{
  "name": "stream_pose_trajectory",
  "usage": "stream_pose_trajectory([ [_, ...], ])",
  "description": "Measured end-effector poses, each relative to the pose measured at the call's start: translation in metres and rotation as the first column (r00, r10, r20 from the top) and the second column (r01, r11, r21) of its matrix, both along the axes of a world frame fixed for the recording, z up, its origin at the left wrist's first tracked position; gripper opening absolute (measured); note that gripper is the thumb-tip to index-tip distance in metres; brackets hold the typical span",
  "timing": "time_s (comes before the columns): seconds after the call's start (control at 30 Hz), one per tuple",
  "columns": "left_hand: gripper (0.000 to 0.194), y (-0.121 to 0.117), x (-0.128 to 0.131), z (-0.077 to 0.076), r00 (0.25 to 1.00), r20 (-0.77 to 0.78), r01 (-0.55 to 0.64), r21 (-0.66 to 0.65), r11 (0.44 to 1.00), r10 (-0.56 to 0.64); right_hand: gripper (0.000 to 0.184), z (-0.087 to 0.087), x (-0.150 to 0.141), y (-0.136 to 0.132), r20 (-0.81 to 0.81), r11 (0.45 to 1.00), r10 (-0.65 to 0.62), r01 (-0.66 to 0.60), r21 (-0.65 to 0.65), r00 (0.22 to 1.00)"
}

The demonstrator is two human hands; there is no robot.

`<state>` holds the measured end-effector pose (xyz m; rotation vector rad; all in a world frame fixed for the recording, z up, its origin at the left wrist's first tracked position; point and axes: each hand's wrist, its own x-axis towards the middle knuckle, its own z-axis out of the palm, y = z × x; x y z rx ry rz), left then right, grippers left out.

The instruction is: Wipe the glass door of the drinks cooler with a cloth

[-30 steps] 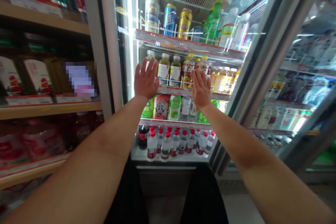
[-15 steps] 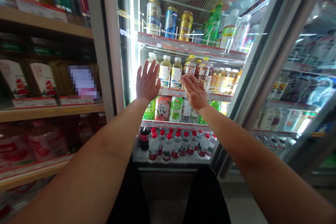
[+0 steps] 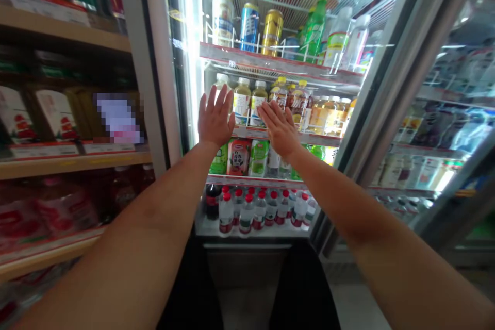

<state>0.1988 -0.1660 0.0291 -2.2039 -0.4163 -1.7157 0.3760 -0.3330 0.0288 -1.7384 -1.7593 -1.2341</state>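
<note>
Both my arms reach into an open drinks cooler. My left hand (image 3: 215,117) is open, fingers spread and pointing up, in front of the yellow-green juice bottles (image 3: 242,101) on the second shelf (image 3: 317,138). My right hand (image 3: 279,129) is open too, fingers stretched up and to the left, close before the same row near an amber tea bottle (image 3: 298,101). Neither hand holds anything. Below the hands stand cartons and green bottles (image 3: 238,157).
Cans (image 3: 272,32) and green bottles stand on the cooler's top shelf, red-capped water bottles (image 3: 246,213) on the bottom one. The glass cooler door (image 3: 406,62) stands open on the right. Wooden shelves (image 3: 73,162) with packaged goods run along the left.
My right hand has moved left along the second shelf toward my left hand and tilted its fingers leftward. My left hand has stayed about where it was.
</note>
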Motion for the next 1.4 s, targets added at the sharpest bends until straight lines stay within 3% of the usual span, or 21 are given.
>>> stream_pose_trajectory([
  [0.1, 0.070, -0.001, 0.000, 0.001, 1.000, -0.004, 0.011, -0.013, 1.000, -0.011, 0.066, -0.005, -0.003, 0.001, -0.047, 0.999, -0.011, 0.013, 0.045, 0.999],
  [0.23, 0.070, 0.000, 0.000, 0.000, 1.000, -0.006, 0.009, -0.015, 1.000, -0.009, 0.064, -0.015, 0.000, 0.002, 0.007, 1.000, 0.010, -0.010, -0.029, 1.000],
  [0.33, 0.070, 0.001, 0.000, 0.000, 1.000, -0.001, 0.003, -0.007, 1.000, -0.003, 0.063, -0.010, 0.000, 0.002, 0.034, 0.998, 0.016, -0.014, -0.054, 0.999],
  [0.43, 0.069, 0.001, 0.000, -0.001, 1.000, 0.001, 0.003, 0.004, 1.000, -0.003, 0.065, -0.005, -0.001, 0.003, -0.006, 1.000, -0.018, 0.018, 0.000, 1.000],
  [0.67, 0.069, 0.003, 0.001, -0.001, 1.000, 0.010, -0.005, 0.034, 0.999, 0.004, 0.066, -0.028, 0.013, 0.005, 0.064, 0.998, 0.055, -0.055, -0.001, 0.996],
  [0.87, 0.067, 0.004, 0.000, -0.002, 1.000, 0.021, -0.019, 0.056, 0.998, 0.018, 0.067, -0.020, 0.023, 0.004, 0.122, 0.996, 0.087, -0.089, 0.014, 0.989],
  [1.07, 0.068, 0.005, 0.001, -0.001, 1.000, 0.014, -0.001, 0.045, 0.999, 0.000, 0.067, -0.025, 0.024, 0.007, 0.107, 0.992, 0.079, -0.089, 0.093, 0.991],
  [1.17, 0.069, 0.004, 0.001, -0.001, 1.000, 0.011, -0.003, 0.031, 1.000, 0.002, 0.071, -0.018, 0.026, 0.007, 0.106, 0.993, 0.088, -0.095, 0.065, 0.991],
  [1.27, 0.069, 0.003, 0.001, -0.001, 1.000, 0.007, -0.002, 0.016, 1.000, 0.002, 0.072, -0.013, 0.025, 0.007, 0.055, 0.989, 0.067, -0.074, 0.132, 0.996],
  [1.4, 0.069, 0.003, 0.001, -0.001, 1.000, 0.013, 0.000, 0.028, 1.000, 0.000, 0.070, -0.022, 0.025, 0.005, 0.045, 0.989, 0.068, -0.073, 0.131, 0.997],
])
